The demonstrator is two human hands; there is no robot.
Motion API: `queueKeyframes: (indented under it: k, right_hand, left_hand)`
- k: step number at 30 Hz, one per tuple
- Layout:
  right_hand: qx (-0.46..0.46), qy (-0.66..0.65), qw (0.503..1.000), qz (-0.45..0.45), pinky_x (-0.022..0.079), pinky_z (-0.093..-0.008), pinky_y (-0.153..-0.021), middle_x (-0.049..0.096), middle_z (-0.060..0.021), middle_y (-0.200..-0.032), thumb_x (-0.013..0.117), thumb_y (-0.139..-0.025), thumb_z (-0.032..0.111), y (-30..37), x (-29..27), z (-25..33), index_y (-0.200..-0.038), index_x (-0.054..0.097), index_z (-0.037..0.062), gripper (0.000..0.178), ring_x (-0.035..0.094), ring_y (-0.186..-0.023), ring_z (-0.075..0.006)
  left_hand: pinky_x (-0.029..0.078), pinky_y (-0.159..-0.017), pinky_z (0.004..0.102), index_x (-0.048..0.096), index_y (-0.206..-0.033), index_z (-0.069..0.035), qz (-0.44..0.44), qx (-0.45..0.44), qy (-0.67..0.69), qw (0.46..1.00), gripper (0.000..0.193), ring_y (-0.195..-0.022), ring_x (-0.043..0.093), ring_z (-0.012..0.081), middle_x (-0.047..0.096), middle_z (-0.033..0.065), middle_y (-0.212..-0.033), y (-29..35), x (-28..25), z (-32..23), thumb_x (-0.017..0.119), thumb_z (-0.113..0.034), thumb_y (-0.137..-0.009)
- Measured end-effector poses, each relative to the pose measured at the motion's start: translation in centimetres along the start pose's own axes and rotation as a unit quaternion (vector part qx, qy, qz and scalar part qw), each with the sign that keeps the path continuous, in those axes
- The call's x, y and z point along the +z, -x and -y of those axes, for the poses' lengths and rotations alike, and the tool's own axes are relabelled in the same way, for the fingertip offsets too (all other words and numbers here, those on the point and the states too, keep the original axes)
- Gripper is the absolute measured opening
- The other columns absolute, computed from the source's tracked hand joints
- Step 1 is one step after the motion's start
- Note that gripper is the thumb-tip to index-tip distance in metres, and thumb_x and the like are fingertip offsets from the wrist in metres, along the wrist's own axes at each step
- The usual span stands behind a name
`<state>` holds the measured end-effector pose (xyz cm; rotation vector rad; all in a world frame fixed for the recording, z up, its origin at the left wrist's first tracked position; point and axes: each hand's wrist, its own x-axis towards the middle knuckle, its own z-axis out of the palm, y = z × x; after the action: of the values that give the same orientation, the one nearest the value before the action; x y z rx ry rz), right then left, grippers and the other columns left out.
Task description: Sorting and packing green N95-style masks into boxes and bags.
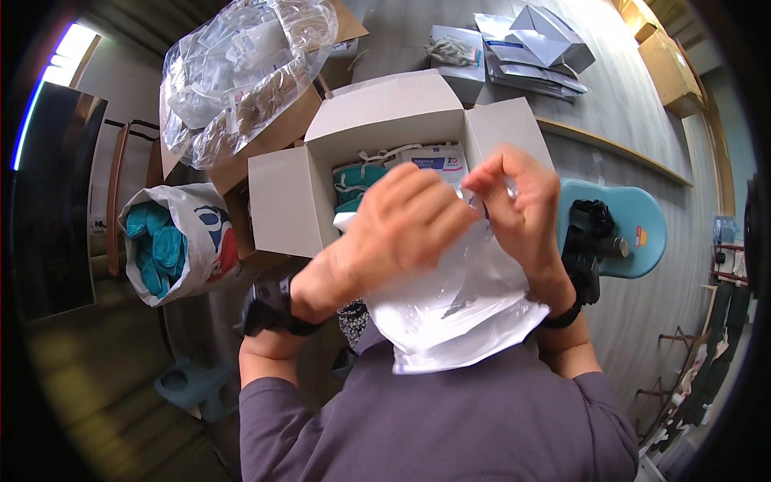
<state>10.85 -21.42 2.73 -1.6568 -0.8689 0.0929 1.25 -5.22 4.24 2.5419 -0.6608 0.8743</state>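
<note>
A glossy white plastic bag (450, 313) hangs in front of my chest, its lower edge against my dark shirt. My left hand (409, 217) is curled closed at the bag's upper left, its fingertips turned away and partly blurred. Thumb and finger of my right hand (520, 201) pinch the bag's upper right edge. Just beyond my hands stands an open carton (385, 116) with its flaps spread. Inside it lie teal face masks (357, 177) with white straps and a printed white packet (440, 158). My hands hide the carton's near side.
A carton with a clear plastic liner (249, 72) full of clear packets stands at the far left. Below it sits a white sack (205, 241) of teal items. A blue stool (646, 213) holding dark objects is at right. Flat silver-grey boxes (542, 52) lie at the back.
</note>
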Motion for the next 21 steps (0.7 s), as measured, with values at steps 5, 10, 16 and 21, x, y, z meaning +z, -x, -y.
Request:
queueKeyframes:
  k: [5,10,16,21]
  right_hand:
    - [0.133,-0.088,0.987,-0.032,0.039,-0.0207,-0.053,0.063,0.0004,-0.065,0.074,-0.092,0.015,-1.5,0.4,-1.1,-0.08,0.066,-0.0011,0.022,0.05,-0.061,-0.0029]
    - [0.094,-0.046,0.992,-0.076,0.038,-0.0209,-0.052,0.061,0.0022,-0.065,0.075,-0.092,0.019,-2.4,0.2,-2.0,-0.078,0.067,0.0009,0.024,0.049,-0.061,-0.003]
    - [0.039,0.018,0.983,-0.178,0.044,-0.0233,-0.057,0.064,-0.0007,-0.072,0.061,-0.086,0.003,-3.2,-4.9,-5.5,-0.083,0.066,-0.0003,0.007,0.056,-0.068,-0.0067]
    - [0.032,0.076,0.985,-0.152,0.047,-0.0234,-0.066,0.064,-0.0018,-0.077,0.071,-0.089,0.006,-2.3,-2.4,-1.4,-0.084,0.066,-0.001,0.01,0.057,-0.072,-0.0082]
  left_hand:
    - [0.038,-0.055,0.03,0.063,-0.079,-0.004,-0.039,0.068,-0.014,0.997,0.024,-0.059,0.046,0.0153,0.048,-0.0009,-0.066,0.8,-2.0,-3.0,0.084,-0.014,-0.074]
    - [0.038,-0.056,0.0309,0.066,-0.082,-0.003,-0.052,-0.056,0.087,0.993,0.025,-0.06,0.048,0.0174,0.054,0.0007,-0.069,3.6,-4.7,-3.7,0.085,-0.016,-0.072]
    - [0.039,-0.054,0.0326,0.062,-0.077,-0.003,-0.168,-0.186,0.125,0.96,0.024,-0.061,0.051,0.0196,0.057,0.0047,-0.069,9.0,-8.4,-4.6,0.079,-0.019,-0.082]
    - [0.045,-0.064,0.037,0.064,-0.076,-0.001,-0.011,-0.363,0.043,0.931,0.017,-0.071,0.055,0.0279,0.056,0.0087,-0.076,8.6,-5.7,-0.2,0.079,-0.008,-0.077]
